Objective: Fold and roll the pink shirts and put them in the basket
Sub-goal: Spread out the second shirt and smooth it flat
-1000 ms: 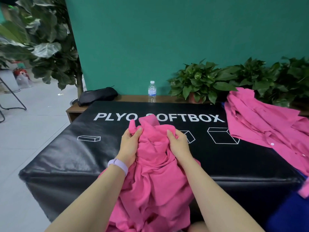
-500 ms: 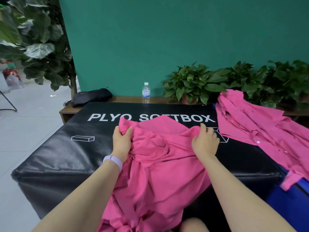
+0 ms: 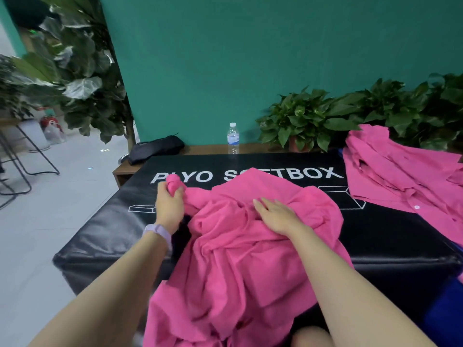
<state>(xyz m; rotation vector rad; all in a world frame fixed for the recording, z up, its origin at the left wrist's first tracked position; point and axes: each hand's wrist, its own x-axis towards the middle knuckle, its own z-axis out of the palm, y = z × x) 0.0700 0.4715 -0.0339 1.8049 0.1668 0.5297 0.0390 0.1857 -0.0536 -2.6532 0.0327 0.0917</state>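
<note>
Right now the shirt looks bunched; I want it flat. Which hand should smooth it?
Right. The right hand lies flat on the pink shirt; the left hand grips its bunched corner.

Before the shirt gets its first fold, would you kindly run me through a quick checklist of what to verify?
1. Left hand grips a bunch of the pink shirt at its left end: ok.
2. Right hand rests flat on the shirt, fingers straight: ok.
3. Shirt spread flat for folding: not ok, it is crumpled and hangs over the near edge of the black soft box.
4. Other pink shirts lie apart at the right, clear of this one: ok.
5. Basket ready: cannot tell, none is in view.
6. Water bottle stands behind the box, out of the way: ok.
</note>
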